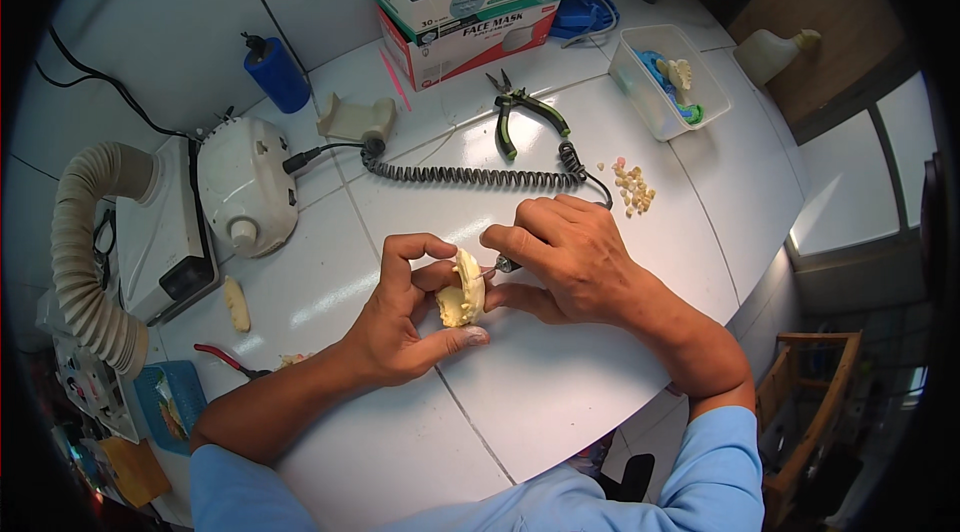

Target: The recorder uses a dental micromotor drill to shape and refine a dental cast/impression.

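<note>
Near the middle of the table, my left hand (398, 322) grips a cream plaster dental cast (463, 297) between thumb and fingers, its row of teeth facing right. My right hand (572, 257) is closed round a dark rotary handpiece (507, 263), mostly hidden by the fingers. Its thin tip points left and meets, or nearly meets, the toothed side of the cast. A black coiled cord (470, 175) runs from the white control box (245, 187) toward my right hand. Pale dust marks my left thumb.
Beyond my hands lie green-handled pliers (530, 117) and a pile of loose artificial teeth (635, 190). A clear plastic tub (690, 120) stands far right. Stacked mask boxes (465, 37) stand at the back. Left are a ribbed hose (85, 232), a blue basket (150, 382) and a red-handled tool (225, 357).
</note>
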The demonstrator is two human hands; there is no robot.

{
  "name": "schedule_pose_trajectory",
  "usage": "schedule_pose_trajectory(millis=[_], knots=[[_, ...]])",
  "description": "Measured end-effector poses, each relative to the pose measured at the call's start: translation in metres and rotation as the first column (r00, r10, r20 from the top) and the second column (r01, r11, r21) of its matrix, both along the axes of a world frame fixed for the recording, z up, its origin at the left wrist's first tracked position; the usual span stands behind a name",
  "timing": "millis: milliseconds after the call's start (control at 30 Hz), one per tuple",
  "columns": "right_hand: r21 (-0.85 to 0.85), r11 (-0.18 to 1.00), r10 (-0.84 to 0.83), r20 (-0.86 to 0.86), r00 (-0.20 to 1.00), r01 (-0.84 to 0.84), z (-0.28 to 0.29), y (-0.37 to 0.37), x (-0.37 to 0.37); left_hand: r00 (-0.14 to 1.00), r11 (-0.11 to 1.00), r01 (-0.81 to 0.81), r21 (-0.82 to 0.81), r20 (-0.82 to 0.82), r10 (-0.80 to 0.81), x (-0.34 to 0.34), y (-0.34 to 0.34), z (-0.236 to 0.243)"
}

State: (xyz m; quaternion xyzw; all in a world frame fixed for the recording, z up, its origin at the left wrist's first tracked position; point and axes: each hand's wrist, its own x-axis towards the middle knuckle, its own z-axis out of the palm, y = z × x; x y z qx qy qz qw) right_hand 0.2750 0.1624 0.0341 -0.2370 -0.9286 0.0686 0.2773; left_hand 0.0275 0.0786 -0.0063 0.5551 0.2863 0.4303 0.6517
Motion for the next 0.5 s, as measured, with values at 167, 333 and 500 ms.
schedule_pose_trajectory(millis=[167, 333, 500], knots=[[0.008, 1.0, 0.001, -0.004, 1.0, -0.001, -0.0059, 0.0007, 0.0007, 0.988, 0.994, 0.076, 0.082, -0.142, -0.064, -0.0024, 0.0063, 0.0063], [0.006, 0.999, -0.043, 0.043, 0.998, 0.043, -0.0056, -0.0019, 0.0014, 0.995, 1.0, 0.014, 0.006, -0.099, -0.013, -0.0037, 0.0037, 0.0047], [0.023, 0.997, -0.07, 0.046, 0.997, 0.069, -0.0055, -0.0023, -0.0003, 0.997, 1.0, -0.018, -0.007, -0.078, 0.017, -0.0027, 0.0042, 0.0044]])
